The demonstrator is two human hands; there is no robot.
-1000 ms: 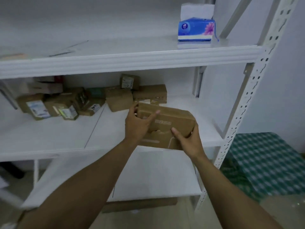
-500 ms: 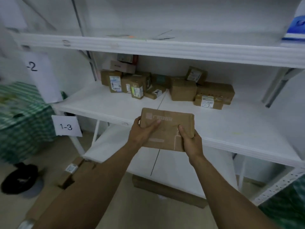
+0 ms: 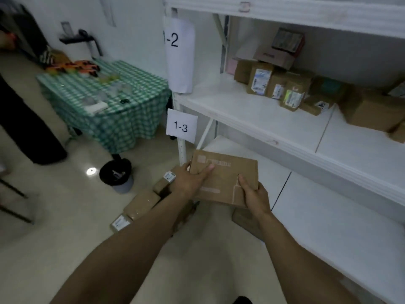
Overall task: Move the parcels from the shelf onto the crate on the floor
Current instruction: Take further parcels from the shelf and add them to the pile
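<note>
I hold a flat brown cardboard parcel [image 3: 225,175] in both hands, in front of the white shelf unit's lower left corner. My left hand [image 3: 191,179] grips its left end with the thumb on top. My right hand [image 3: 255,197] grips its near right corner. Several more brown parcels [image 3: 285,88] sit at the back of the middle shelf [image 3: 252,119]. On the floor below my hands lie several parcels [image 3: 142,204] in a loose pile; whatever they rest on is hidden by my arms.
A table with a green checked cloth [image 3: 105,102] stands to the left. A black bin [image 3: 116,175] sits on the floor beside the shelf post. Paper labels 1-2 [image 3: 179,53] and 1-3 [image 3: 181,127] hang on the post. A dark-clothed person [image 3: 24,119] stands far left.
The view has swung left and down. The parcel in both hands has come off the shelf and now hangs lower, over the floor pile. The grip is unchanged.
</note>
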